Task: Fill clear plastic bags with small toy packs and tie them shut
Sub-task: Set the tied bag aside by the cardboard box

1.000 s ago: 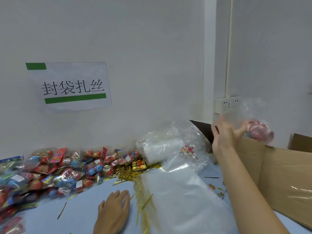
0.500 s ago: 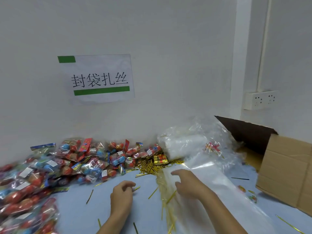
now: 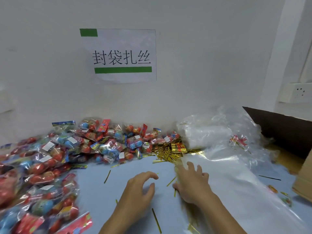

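Here, crinkly toy packs [image 3: 104, 146], glossy flat bags [image 3: 236, 179], thin gold ties [image 3: 166, 154].

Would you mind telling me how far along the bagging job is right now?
Done: nothing finished shows on the table. In hand: the right hand rests on the stack of clear bags; the left hand hovers holding nothing. Left: a large pile of toy packs and loose gold ties.

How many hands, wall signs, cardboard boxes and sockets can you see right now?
Hands: 2, left hand and right hand
Wall signs: 1
Cardboard boxes: 1
Sockets: 1
Total: 5
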Available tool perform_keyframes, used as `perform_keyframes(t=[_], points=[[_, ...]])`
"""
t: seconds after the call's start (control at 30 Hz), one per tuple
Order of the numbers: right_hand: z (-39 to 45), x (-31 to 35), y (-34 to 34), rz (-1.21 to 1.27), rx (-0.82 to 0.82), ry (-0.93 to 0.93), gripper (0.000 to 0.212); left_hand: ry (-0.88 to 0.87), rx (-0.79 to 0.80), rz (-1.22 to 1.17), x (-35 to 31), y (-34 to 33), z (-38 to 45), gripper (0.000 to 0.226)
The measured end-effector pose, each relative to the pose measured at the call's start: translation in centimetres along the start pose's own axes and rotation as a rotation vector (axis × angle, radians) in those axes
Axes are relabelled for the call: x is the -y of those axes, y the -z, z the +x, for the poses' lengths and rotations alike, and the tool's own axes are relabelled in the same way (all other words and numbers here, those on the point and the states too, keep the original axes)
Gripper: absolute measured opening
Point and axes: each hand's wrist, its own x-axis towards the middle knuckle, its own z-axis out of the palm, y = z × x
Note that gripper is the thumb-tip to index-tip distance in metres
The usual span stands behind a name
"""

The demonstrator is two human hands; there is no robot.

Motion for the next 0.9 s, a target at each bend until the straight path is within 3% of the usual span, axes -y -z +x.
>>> perform_keyframes(t=[0.2, 0.37, 0.5, 0.57, 0.77, 0.9], points=[[-1.0, 3.1, -1.5, -0.038, -0.087, 0.11, 0.056, -0.173, 0.123, 0.009, -0.4, -1.0, -1.5, 0.019], [-1.4, 1.0, -0.4, 0.006, -0.15, 0.107, 0.049, -0.057, 0.407, 0.193, 0.2, -0.6, -2.3, 0.074], [-1.5, -2.3, 0.9, 0.05, -0.128, -0.048, 0.051, 0.001, 0.49, 0.244, 1.3, 0.6, -2.4, 0.087], [-1.4, -3.6, 1.0, 0.076, -0.082, -0.113, 0.054, 0.032, 0.407, 0.327, 2.2, 1.1, -1.9, 0.085], [-1.0, -4.5, 0.7, 0.071, -0.074, -0.257, 0.058, 0.313, -0.088, 0.586, 4.5, 2.2, -1.0, 0.062], [-0.9, -4.8, 0.7, 0.086, -0.022, -0.394, 0.082, 0.495, -0.186, 0.774, 3.7, 2.4, -1.4, 0.063]])
